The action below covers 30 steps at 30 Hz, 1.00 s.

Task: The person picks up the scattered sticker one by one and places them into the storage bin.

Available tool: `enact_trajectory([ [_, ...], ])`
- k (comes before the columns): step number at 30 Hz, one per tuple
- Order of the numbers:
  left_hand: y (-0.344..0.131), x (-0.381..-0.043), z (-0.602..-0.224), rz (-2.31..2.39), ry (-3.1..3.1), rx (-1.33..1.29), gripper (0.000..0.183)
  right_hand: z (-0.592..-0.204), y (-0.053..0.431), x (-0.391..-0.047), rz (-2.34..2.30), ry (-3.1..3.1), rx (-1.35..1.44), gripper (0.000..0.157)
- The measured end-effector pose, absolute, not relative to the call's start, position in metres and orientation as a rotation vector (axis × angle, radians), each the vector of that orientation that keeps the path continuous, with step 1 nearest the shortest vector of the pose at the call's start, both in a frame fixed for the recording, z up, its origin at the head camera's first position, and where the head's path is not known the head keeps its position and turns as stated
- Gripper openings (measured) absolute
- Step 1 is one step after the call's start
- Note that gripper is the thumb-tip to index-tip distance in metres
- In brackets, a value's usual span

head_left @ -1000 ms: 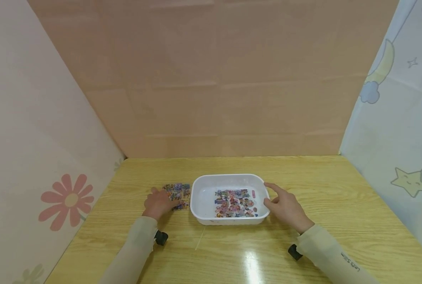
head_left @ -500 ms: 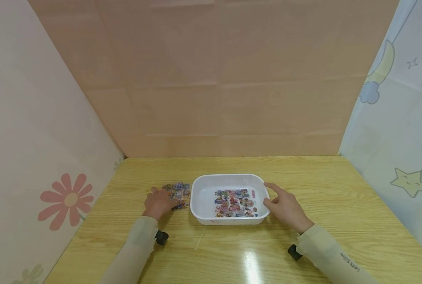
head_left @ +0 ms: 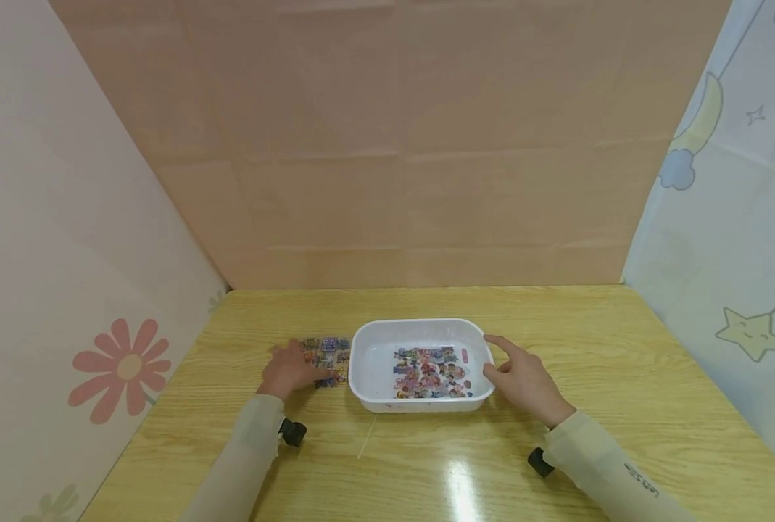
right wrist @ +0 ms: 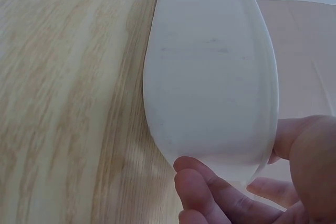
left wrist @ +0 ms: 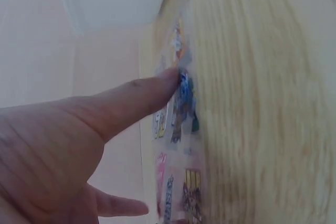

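Note:
A white plastic basin [head_left: 420,407] stands on the wooden table. My right hand [head_left: 527,380] grips its right end; in the right wrist view the thumb goes over the rim, while the fingers [right wrist: 202,192] lie against the outer wall. Flat inside the basin lies a clear sticker sheet [head_left: 429,373] with colourful cartoon figures. Left of the basin, another clear sticker sheet [head_left: 327,359] lies on the table, its left part hidden by my left hand [head_left: 289,370]. In the left wrist view that hand's thumb [left wrist: 136,98] is straight and touches the sheet, with the fingers spread.
A thin pale strip [head_left: 366,437] lies on the table in front of the basin. Behind the table [head_left: 557,464] rises a plain tan wall [head_left: 387,145]. Patterned panels stand at the left [head_left: 54,217] and right [head_left: 720,239].
My left hand has shifted slightly left and away, and the sticker sheet under it looks slightly changed in angle. The right hand and the basin hold their place.

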<state>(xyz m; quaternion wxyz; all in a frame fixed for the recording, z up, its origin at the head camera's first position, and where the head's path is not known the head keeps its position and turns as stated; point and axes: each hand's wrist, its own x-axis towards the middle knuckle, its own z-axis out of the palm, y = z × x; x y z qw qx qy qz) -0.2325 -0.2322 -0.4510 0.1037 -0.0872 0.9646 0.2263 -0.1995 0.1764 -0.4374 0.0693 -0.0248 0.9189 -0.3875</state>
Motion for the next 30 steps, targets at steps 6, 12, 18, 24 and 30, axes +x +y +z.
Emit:
enact_trajectory([
  [6, -0.247, -0.236, -0.453, 0.833, 2.768, -0.286, 0.106, -0.437, 0.175, -0.200, -1.182, 2.756, -0.084, 0.061],
  [12, -0.261, -0.240, -0.446, 0.963, 2.740, -0.289, 0.074, -0.436, 0.174, -0.200, -1.185, 2.755, -0.081, 0.061],
  [18, -0.273, -0.242, -0.444, 1.085, 2.714, -0.281, 0.055, -0.435, 0.174, -0.200, -1.192, 2.755, -0.079, 0.060],
  [24, -0.282, -0.240, -0.448, 1.240, 2.666, -0.239, 0.035, -0.436, 0.176, -0.200, -1.190, 2.760, -0.078, 0.060],
  [30, -0.287, -0.238, -0.450, 1.309, 2.644, -0.281, 0.033, -0.438, 0.177, -0.199, -1.187, 2.758, -0.074, 0.060],
])
